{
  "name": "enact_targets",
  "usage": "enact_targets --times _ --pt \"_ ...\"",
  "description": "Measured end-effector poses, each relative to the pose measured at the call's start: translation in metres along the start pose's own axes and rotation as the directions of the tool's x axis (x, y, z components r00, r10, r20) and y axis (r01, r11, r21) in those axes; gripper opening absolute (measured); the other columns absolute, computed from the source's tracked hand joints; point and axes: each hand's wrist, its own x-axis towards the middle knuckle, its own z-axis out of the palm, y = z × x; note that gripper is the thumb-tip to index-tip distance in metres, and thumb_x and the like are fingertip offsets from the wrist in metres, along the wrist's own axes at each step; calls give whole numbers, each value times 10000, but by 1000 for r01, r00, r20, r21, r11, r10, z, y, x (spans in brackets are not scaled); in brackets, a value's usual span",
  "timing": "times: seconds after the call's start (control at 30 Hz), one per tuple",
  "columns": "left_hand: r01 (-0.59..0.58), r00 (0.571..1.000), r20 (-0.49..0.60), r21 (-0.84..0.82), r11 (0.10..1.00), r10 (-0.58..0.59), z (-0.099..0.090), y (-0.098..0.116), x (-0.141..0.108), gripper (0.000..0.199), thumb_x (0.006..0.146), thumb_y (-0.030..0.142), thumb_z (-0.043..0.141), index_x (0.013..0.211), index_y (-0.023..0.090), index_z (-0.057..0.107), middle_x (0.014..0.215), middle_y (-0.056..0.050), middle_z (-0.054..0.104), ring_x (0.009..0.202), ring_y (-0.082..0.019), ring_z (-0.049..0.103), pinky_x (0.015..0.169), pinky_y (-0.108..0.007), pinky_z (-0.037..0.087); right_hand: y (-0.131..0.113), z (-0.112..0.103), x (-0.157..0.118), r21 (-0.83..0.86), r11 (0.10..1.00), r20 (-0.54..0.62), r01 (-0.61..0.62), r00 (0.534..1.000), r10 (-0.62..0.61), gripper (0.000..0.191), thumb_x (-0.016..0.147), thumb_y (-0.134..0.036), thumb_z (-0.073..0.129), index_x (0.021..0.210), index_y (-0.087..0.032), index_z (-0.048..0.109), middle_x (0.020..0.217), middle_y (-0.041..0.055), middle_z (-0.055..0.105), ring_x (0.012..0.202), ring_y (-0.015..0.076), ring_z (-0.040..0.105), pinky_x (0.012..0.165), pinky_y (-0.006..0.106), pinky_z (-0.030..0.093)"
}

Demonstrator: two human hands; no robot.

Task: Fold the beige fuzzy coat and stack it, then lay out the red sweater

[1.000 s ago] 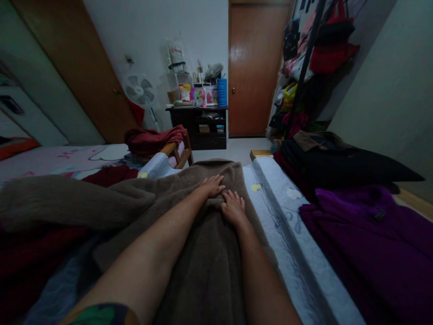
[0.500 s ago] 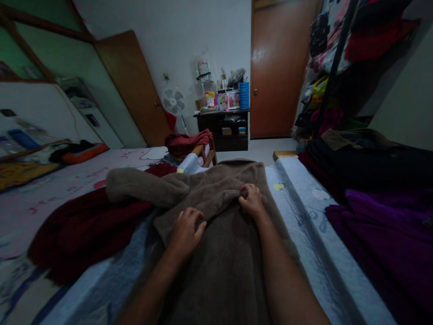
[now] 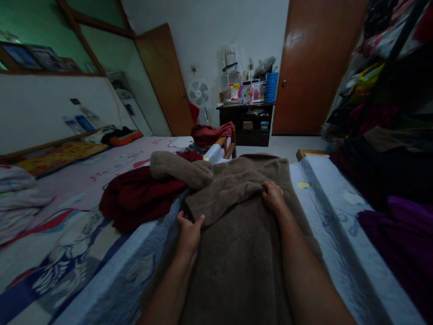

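A brown fleecy coat (image 3: 237,266) lies spread over the bed in front of me, one sleeve (image 3: 226,201) folded across its body. My right hand (image 3: 273,196) is closed on the upper edge of that sleeve, right of the middle. At the sleeve's left end, my left hand (image 3: 190,230) touches the cuff corner, thumb and fingers apart. The coat's other sleeve (image 3: 179,167) stretches left, resting on a dark red garment (image 3: 135,196).
Purple cloth (image 3: 399,243) and a dark folded pile (image 3: 382,167) lie on the right. Beyond the bed stand a wooden chair-like frame with red cloth (image 3: 211,135), a fan (image 3: 199,92) and a black cabinet (image 3: 243,126). A patterned bedspread (image 3: 111,176) covers the left side.
My left hand has moved down and outward to the cuff corner, and the folded sleeve lies straighter. My right hand stays on the sleeve. The view has turned left.
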Motion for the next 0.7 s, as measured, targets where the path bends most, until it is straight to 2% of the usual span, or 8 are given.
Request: enact_targets --times 0.07,0.13,0.2,0.27,0.4,0.53,0.7 --pt "123 992 -3 -116 986 -124 5 9 6 673 848 327 629 1378 169 245 1374 -201 498 1207 -233 575 961 -382 507 0 0 0 -11 1000 2 1 1000 -1 422 815 -141 491 1213 -221 608 1289 92 576 1139 262 521 950 371 359" --pt "94 994 75 -165 982 -82 10 20 7 554 863 277 591 1348 156 353 1314 -171 581 1146 -216 624 932 -351 527 1 0 0 -15 1000 4 10 1000 -10 429 816 -140 485 1221 -213 606 1290 96 575 1141 263 525 946 367 362" --pt "-13 986 160 -146 989 37 13 32 3 446 859 230 557 1294 175 473 1235 -119 653 1086 -208 658 907 -344 541 1 0 0 -14 1000 1 16 1000 -16 430 814 -136 481 1217 -213 609 1282 95 580 1140 258 530 944 358 362" --pt "-162 961 215 -64 985 172 14 46 -4 381 837 238 564 1216 190 570 1170 -83 688 1060 -216 664 907 -351 537 1 1 0 -13 1000 -2 14 1000 -14 425 809 -133 483 1202 -221 617 1276 92 587 1139 253 535 941 351 362" --pt "-422 885 231 30 906 404 2 79 -6 302 847 317 532 1098 191 642 1098 -62 694 1059 -226 640 953 -353 493 0 -1 -1 4 1000 1 17 1000 -17 425 788 -126 489 1181 -207 628 1266 88 604 1141 236 543 955 336 361" --pt "-450 876 217 51 892 430 -22 118 23 366 869 345 479 1174 188 609 1086 -54 698 1002 -230 654 903 -340 504 -1 -8 -2 69 997 44 23 999 -26 414 777 -90 451 1119 -205 654 1227 59 646 1147 195 554 1000 306 329" --pt "-487 873 203 387 783 443 -43 155 71 332 847 299 466 1099 159 630 1018 -78 701 982 -270 648 889 -375 494 -4 -13 -1 113 993 113 42 992 -55 339 887 -176 371 988 -228 691 1107 47 699 1092 192 579 1011 338 317"
